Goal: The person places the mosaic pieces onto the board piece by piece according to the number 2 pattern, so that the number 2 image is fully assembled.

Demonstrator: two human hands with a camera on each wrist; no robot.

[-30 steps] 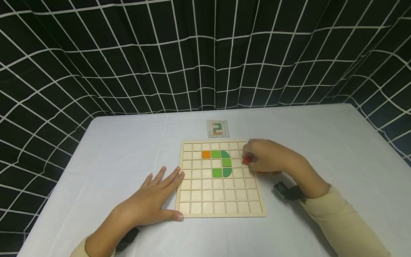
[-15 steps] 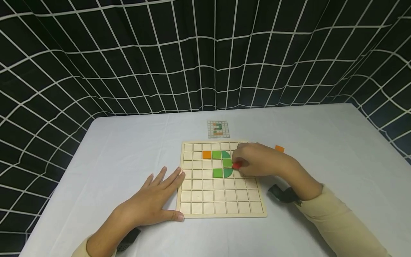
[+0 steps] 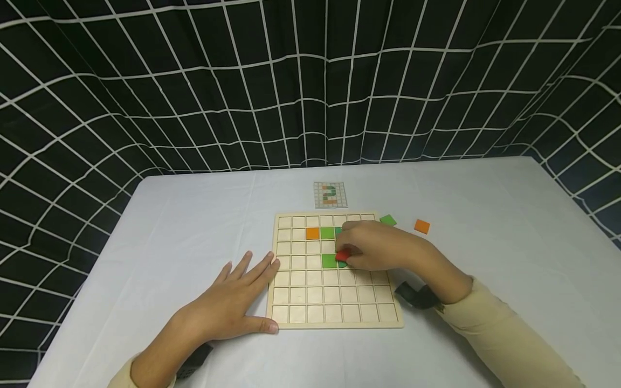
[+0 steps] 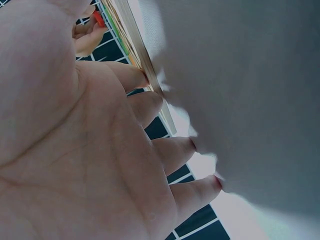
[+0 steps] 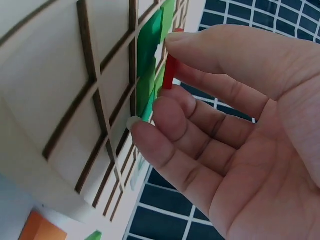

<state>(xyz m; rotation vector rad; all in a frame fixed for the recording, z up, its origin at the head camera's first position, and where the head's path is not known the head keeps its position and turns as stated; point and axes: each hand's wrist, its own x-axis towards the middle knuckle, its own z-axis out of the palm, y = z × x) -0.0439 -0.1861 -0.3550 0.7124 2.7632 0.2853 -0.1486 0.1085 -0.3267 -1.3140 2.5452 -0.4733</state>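
A wooden grid board (image 3: 315, 296) lies on the white-covered table. My left hand (image 3: 223, 307) lies with fingers spread at the board's left edge, fingertips and thumb touching its rim. Over the upper middle of the grid, my right hand (image 3: 378, 245) pinches a red tile (image 5: 171, 67) between thumb and fingers, held just off the board. Set in the grid are an orange square tile (image 3: 312, 234), a green square (image 3: 327, 233), another green square (image 3: 329, 261) and a dark green rounded tile (image 5: 149, 42). The right hand hides some of the tiles in the head view.
A small card (image 3: 330, 195) printed with a coloured grid pattern lies behind the board. To the right of the board are a loose green tile (image 3: 388, 220) and a loose orange tile (image 3: 422, 226). Black cloth with white grid lines (image 3: 310, 81) hangs behind the table.
My right hand has moved left across the board with the red tile, from the right rim to above the placed tiles. The loose green and orange tiles have come into sight. The left hand stays put.
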